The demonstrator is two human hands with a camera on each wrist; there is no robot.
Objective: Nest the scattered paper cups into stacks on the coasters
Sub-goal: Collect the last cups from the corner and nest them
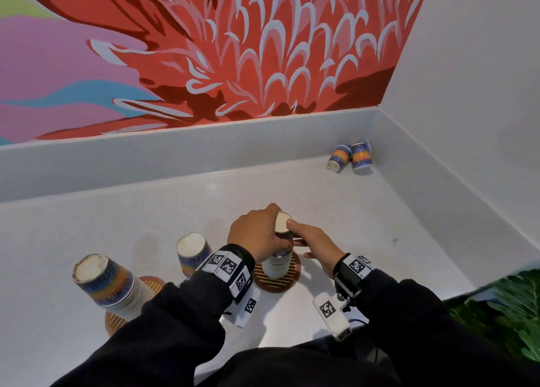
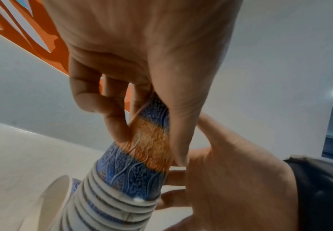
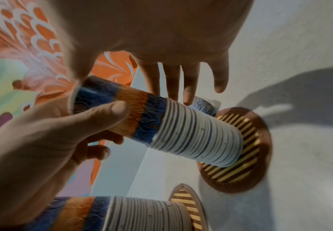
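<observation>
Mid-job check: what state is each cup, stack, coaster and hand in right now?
Middle stack: upside down on its coaster, gripped.
Left stack: upside down, leaning, on a coaster.
Single cup: upside down, loose.
Two far cups: one tipped over, one upside down.
Left hand: grips the top cup.
Right hand: fingers straight, thumb on the top.

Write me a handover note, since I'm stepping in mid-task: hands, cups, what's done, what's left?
Left hand grips the top cup of the middle stack on its coaster. Right hand is open, thumb resting on that cup's base.
Done: that stack, and a second stack on the left coaster.
Left: one loose cup standing upside down between the stacks, and two cups in the far right corner.
</observation>
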